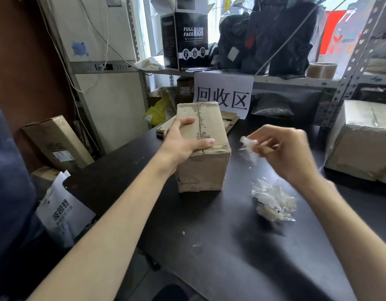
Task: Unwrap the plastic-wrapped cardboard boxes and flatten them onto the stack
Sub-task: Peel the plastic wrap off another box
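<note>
Two hands are busy: the left hand (pixel 183 141) grips the top of the cardboard box (pixel 206 170), fingers (pixel 186 121) curled over its edge; the right hand (pixel 289 153) pinches a plastic scrap (pixel 248 144) beside it. The box stands on the surface (pixel 209 235), long axis pointing toward the stack (pixel 230 120) behind.

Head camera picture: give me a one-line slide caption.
Left hand grips the cardboard box on the table while right hand pinches a scrap of plastic wrap.
</note>
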`<action>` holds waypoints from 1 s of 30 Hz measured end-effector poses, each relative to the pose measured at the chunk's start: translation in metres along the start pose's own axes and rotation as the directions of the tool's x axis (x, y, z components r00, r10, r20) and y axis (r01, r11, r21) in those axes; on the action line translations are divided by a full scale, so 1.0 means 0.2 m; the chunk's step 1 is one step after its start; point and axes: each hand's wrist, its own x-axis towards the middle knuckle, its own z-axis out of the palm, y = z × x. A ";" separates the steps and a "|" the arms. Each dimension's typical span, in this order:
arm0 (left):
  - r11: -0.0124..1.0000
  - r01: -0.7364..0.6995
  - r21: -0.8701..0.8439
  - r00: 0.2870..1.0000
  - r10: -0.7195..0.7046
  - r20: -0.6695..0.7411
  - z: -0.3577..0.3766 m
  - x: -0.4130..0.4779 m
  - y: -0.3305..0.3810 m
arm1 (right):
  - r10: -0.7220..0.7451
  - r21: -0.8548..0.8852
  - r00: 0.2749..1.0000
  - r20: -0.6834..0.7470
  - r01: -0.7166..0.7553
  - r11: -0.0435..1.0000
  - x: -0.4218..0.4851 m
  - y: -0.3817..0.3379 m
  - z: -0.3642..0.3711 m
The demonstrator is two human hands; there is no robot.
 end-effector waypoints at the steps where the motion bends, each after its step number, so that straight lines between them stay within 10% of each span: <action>1: 1.000 -0.003 -0.003 1.000 0.003 0.004 0.00 0.00 0.00 | 0.029 -0.019 1.000 -0.010 -0.029 0.999 0.01 0.03 -0.05; 16: 0.999 -0.033 0.002 0.999 0.033 -0.004 0.02 -0.01 -0.02 | 0.055 -0.278 0.967 0.248 0.017 0.960 -0.11 0.00 -0.15; 24: 1.000 -0.015 0.017 1.000 0.016 -0.023 0.03 -0.02 -0.01 | 0.102 -0.330 0.835 0.541 0.098 0.939 -0.12 -0.02 -0.14; 30: 0.999 -0.029 0.013 0.999 0.029 -0.027 0.04 -0.05 0.01 | 0.034 -0.298 0.910 0.414 0.100 0.949 -0.11 -0.01 -0.18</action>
